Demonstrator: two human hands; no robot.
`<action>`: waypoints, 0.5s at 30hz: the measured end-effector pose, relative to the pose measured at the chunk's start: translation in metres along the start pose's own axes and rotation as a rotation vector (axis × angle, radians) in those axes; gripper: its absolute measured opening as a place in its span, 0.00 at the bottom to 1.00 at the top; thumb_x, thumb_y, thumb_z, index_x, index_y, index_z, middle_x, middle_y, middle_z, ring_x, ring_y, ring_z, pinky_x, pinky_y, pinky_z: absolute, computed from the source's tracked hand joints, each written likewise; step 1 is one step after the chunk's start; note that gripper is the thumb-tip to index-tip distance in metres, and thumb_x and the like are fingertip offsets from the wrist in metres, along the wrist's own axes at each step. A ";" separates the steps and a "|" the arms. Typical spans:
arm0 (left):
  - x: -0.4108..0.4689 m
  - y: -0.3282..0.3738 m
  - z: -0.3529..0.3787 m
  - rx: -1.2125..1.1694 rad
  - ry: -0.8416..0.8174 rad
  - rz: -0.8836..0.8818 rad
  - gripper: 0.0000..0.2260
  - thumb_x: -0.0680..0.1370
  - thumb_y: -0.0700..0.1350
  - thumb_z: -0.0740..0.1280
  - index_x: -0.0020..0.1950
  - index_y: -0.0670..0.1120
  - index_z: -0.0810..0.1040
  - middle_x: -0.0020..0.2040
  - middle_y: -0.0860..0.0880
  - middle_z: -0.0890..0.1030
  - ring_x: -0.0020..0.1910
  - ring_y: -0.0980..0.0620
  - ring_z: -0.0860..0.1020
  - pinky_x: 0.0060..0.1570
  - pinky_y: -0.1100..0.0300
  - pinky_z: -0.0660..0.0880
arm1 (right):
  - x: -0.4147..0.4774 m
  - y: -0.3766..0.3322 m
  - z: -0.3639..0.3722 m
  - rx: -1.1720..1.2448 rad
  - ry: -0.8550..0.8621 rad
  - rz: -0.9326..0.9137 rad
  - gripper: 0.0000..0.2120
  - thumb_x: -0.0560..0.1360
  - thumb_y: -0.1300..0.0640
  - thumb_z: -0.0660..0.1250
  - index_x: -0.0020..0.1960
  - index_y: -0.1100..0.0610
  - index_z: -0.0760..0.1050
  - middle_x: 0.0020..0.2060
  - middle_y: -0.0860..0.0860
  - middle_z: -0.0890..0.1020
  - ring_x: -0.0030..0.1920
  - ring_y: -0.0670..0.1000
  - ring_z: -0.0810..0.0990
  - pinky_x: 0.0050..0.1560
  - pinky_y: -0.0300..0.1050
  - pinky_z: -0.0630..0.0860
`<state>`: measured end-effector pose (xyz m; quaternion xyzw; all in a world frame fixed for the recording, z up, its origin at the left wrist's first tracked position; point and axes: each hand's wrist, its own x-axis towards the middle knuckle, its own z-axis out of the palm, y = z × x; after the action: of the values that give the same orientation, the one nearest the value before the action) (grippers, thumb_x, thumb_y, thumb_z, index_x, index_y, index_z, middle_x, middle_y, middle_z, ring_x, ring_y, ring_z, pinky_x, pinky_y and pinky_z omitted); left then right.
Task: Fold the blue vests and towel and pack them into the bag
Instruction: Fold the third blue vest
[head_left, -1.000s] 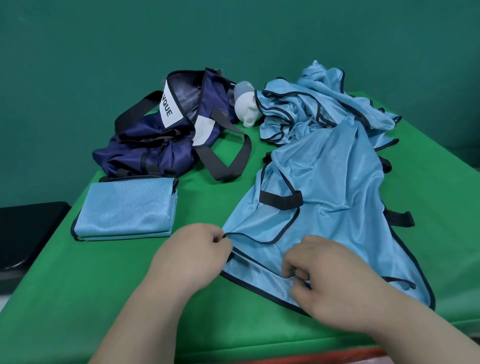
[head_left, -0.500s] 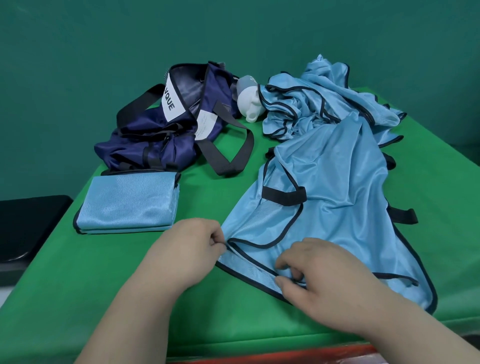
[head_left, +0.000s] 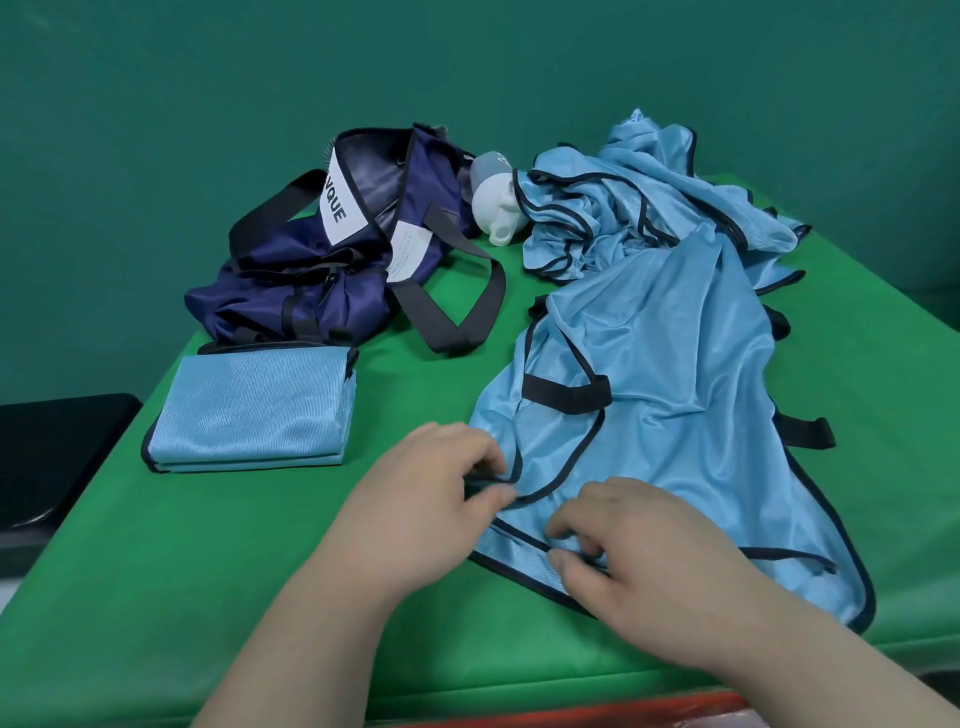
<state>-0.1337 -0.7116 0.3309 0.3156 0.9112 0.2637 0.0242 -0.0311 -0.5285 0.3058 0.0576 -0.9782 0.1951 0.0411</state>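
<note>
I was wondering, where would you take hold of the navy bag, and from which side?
Probably the black strap loop of the navy bag: it lies open on the table, right of the bag, clear of the vests, so a reach from the near side could hook it.

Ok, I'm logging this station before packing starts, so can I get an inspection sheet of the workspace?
Surface: green table cover, lying flat.
Job's things: spread vest unfolded at the right; vest pile crumpled behind it; folded blue piece at the left; navy bag slumped behind that.
Clutter: white bottle on its side between the bag and the pile.
Grips: left hand pinches the spread vest's black trim; right hand pinches its near hem.
Cables: nothing seen.
Surroundings: teal wall behind; black object beyond the table's left edge.
</note>
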 end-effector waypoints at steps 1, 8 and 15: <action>0.000 -0.001 0.001 0.024 -0.038 0.006 0.08 0.73 0.55 0.73 0.48 0.56 0.78 0.46 0.61 0.77 0.51 0.60 0.73 0.55 0.56 0.72 | 0.000 0.000 0.000 0.003 -0.006 0.001 0.19 0.74 0.37 0.53 0.51 0.44 0.78 0.33 0.40 0.67 0.40 0.42 0.69 0.43 0.40 0.67; 0.001 0.000 0.005 0.124 -0.076 0.009 0.09 0.74 0.53 0.72 0.53 0.56 0.81 0.50 0.59 0.78 0.54 0.57 0.74 0.56 0.59 0.70 | -0.001 -0.001 -0.004 0.008 -0.034 0.010 0.23 0.73 0.35 0.50 0.54 0.44 0.77 0.35 0.42 0.70 0.44 0.44 0.71 0.48 0.41 0.70; 0.004 0.006 -0.001 -0.120 0.196 -0.232 0.03 0.79 0.48 0.67 0.51 0.56 0.78 0.43 0.60 0.80 0.42 0.62 0.76 0.42 0.64 0.72 | -0.001 -0.006 -0.009 -0.050 -0.064 0.053 0.26 0.69 0.27 0.56 0.54 0.44 0.76 0.41 0.42 0.75 0.46 0.43 0.72 0.49 0.41 0.72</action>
<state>-0.1331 -0.7056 0.3351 0.1790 0.9222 0.3424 -0.0156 -0.0285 -0.5301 0.3158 0.0368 -0.9848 0.1697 0.0058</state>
